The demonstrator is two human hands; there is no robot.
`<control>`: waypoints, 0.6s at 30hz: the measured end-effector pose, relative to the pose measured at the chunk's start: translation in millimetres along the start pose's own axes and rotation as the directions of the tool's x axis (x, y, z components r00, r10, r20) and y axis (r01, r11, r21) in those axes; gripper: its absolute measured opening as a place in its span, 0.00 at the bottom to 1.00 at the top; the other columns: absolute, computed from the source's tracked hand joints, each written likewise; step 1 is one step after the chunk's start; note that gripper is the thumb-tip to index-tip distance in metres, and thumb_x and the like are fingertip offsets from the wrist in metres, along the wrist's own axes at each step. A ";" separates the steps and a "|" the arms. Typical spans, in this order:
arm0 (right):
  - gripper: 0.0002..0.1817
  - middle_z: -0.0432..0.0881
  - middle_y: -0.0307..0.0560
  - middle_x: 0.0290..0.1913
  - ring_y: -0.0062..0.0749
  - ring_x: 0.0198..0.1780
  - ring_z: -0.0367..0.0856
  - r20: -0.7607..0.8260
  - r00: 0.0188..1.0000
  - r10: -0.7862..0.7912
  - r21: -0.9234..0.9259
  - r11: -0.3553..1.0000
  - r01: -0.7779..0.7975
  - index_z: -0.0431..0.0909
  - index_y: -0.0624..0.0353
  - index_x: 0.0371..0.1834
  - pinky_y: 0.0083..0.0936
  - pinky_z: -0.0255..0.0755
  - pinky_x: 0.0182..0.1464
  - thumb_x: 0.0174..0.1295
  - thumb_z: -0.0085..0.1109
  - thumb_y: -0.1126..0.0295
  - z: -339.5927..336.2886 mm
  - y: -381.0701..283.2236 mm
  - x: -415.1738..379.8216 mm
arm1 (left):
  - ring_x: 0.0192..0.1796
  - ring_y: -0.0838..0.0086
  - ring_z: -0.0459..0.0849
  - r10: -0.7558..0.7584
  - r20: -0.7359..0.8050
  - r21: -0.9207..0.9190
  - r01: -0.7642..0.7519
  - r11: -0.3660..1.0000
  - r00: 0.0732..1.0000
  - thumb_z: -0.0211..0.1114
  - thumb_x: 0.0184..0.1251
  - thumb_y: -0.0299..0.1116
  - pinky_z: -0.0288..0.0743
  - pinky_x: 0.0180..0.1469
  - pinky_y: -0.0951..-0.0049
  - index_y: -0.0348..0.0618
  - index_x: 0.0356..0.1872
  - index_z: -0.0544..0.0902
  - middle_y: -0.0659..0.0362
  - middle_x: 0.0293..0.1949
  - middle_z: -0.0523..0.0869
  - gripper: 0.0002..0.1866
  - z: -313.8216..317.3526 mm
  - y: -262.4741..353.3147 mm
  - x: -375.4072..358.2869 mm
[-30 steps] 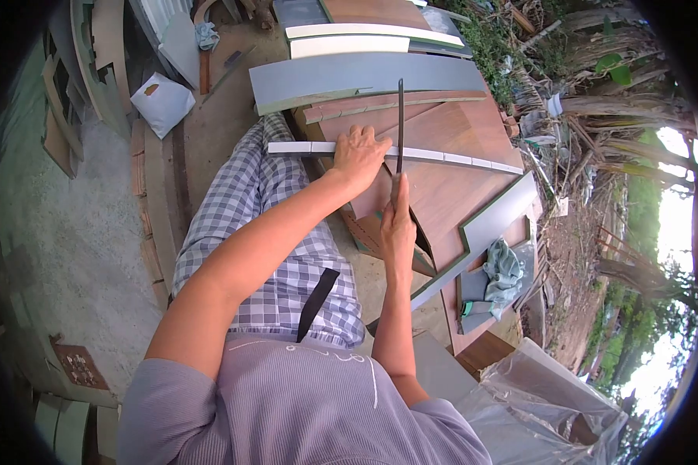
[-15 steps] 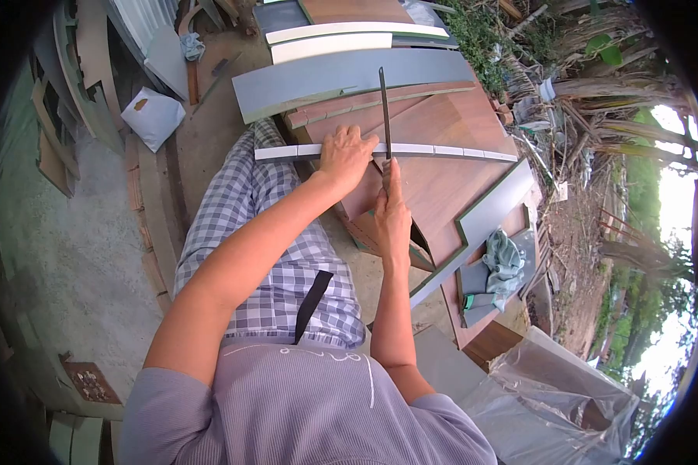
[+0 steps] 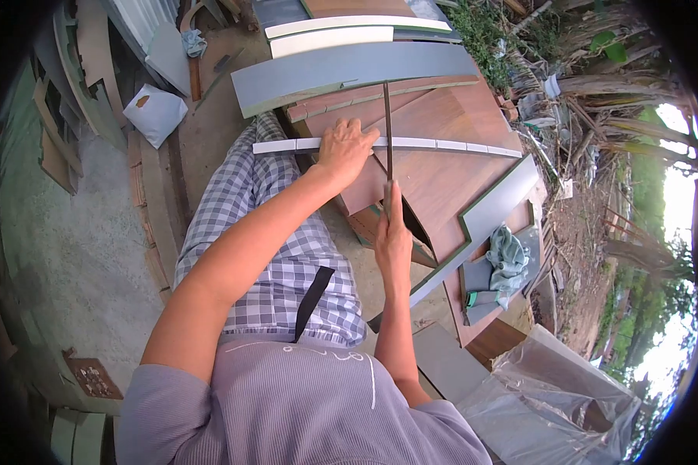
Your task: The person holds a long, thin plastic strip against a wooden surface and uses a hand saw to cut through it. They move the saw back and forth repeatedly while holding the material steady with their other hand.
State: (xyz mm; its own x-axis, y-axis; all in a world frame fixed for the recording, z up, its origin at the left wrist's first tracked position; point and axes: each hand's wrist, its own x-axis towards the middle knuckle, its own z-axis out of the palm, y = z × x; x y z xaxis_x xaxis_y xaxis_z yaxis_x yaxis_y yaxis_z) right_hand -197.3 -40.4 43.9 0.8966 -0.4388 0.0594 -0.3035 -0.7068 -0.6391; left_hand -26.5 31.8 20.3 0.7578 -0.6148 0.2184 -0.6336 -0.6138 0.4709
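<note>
Although dark cross lines divide the long, curved, white-faced strip (image 3: 415, 142) on both sides of the slim dark blade (image 3: 388, 112), it lies in one length (any cut's depth cannot be told). The left hand's (image 3: 346, 150) slightly spread fingers press over it; the right hand's (image 3: 394, 242) close round the blade's handle, nearer the body.

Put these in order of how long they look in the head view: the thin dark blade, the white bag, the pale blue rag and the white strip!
Longest to shortest:
1. White strip, partly covered by the left hand
2. Thin dark blade
3. White bag
4. Pale blue rag
</note>
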 end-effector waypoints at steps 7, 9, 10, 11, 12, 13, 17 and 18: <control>0.34 0.80 0.66 0.48 0.64 0.40 0.81 0.081 0.993 0.083 -0.050 0.996 -0.080 0.51 0.46 0.76 0.49 0.74 0.41 0.65 0.42 0.76 0.6 -12.6 42.9 | 0.50 0.56 0.77 -0.038 0.026 0.004 0.038 0.999 0.999 0.66 0.59 0.33 0.75 0.46 0.54 0.47 0.43 0.78 0.52 0.42 0.77 0.11 -2.8 0.5 1.6; 0.33 0.81 0.67 0.43 0.62 0.38 0.82 0.045 0.998 0.054 -0.041 0.998 -0.052 0.51 0.45 0.76 0.47 0.74 0.39 0.66 0.42 0.76 4.6 9.6 4.2 | 0.50 0.55 0.77 -0.060 0.064 -0.020 0.061 0.998 0.996 0.66 0.60 0.33 0.75 0.47 0.53 0.47 0.43 0.78 0.52 0.42 0.78 0.11 -3.8 0.7 2.5; 0.33 0.82 0.68 0.38 0.61 0.35 0.82 0.009 0.999 0.031 -0.032 0.999 -0.030 0.51 0.44 0.76 0.45 0.74 0.38 0.67 0.42 0.76 5.0 17.3 -17.7 | 0.50 0.55 0.78 -0.046 0.041 -0.024 0.047 0.999 0.998 0.66 0.60 0.33 0.75 0.46 0.53 0.47 0.43 0.78 0.52 0.42 0.78 0.11 -3.0 0.5 1.5; 0.33 0.82 0.68 0.38 0.61 0.35 0.82 0.015 0.999 0.041 -0.034 0.999 -0.041 0.51 0.44 0.76 0.45 0.74 0.38 0.67 0.42 0.76 -1.5 12.9 -36.7 | 0.50 0.55 0.78 -0.030 0.018 -0.029 0.030 0.999 0.999 0.66 0.60 0.33 0.75 0.46 0.53 0.47 0.43 0.78 0.52 0.42 0.78 0.11 -1.4 0.4 0.8; 0.33 0.81 0.67 0.37 0.58 0.34 0.83 0.103 0.964 0.245 -0.051 0.969 -0.241 0.51 0.44 0.76 0.43 0.74 0.38 0.67 0.42 0.76 -11.5 2.2 -53.8 | 0.50 0.55 0.78 -0.029 0.030 -0.035 0.030 0.999 0.999 0.66 0.60 0.33 0.75 0.46 0.53 0.47 0.43 0.78 0.52 0.42 0.78 0.11 0.6 -0.5 1.1; 0.33 0.81 0.67 0.37 0.56 0.34 0.83 0.181 0.880 0.439 -0.084 0.898 -0.431 0.51 0.43 0.76 0.41 0.75 0.39 0.68 0.42 0.76 -18.1 -4.9 -63.8 | 0.50 0.55 0.78 -0.022 0.030 -0.020 0.022 1.000 0.999 0.66 0.60 0.33 0.76 0.46 0.53 0.47 0.43 0.78 0.52 0.42 0.78 0.11 3.3 -2.0 1.8; 0.33 0.82 0.66 0.42 0.56 0.34 0.83 0.167 0.890 0.424 -0.089 0.906 -0.414 0.51 0.43 0.76 0.39 0.75 0.40 0.68 0.43 0.76 -18.7 -3.4 -48.6 | 0.50 0.55 0.78 0.009 0.011 -0.006 -0.009 1.000 1.000 0.67 0.59 0.33 0.76 0.46 0.55 0.47 0.43 0.78 0.52 0.42 0.78 0.12 5.1 -3.9 2.8; 0.33 0.81 0.65 0.44 0.57 0.35 0.83 0.084 0.970 0.230 -0.048 0.973 -0.226 0.51 0.43 0.76 0.40 0.75 0.40 0.67 0.43 0.75 -10.7 3.9 -31.5 | 0.50 0.55 0.78 0.010 0.003 -0.004 -0.010 1.000 1.000 0.67 0.59 0.33 0.76 0.46 0.55 0.47 0.43 0.78 0.52 0.42 0.78 0.12 4.0 -2.1 3.2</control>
State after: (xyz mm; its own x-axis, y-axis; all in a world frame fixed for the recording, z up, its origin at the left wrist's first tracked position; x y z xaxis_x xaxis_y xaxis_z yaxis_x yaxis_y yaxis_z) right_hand -230.2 -35.3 47.8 0.8267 -0.5414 -0.1533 -0.5138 -0.6151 -0.5980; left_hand -23.3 29.2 16.6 0.7512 -0.6223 0.2201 -0.6402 -0.6058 0.4724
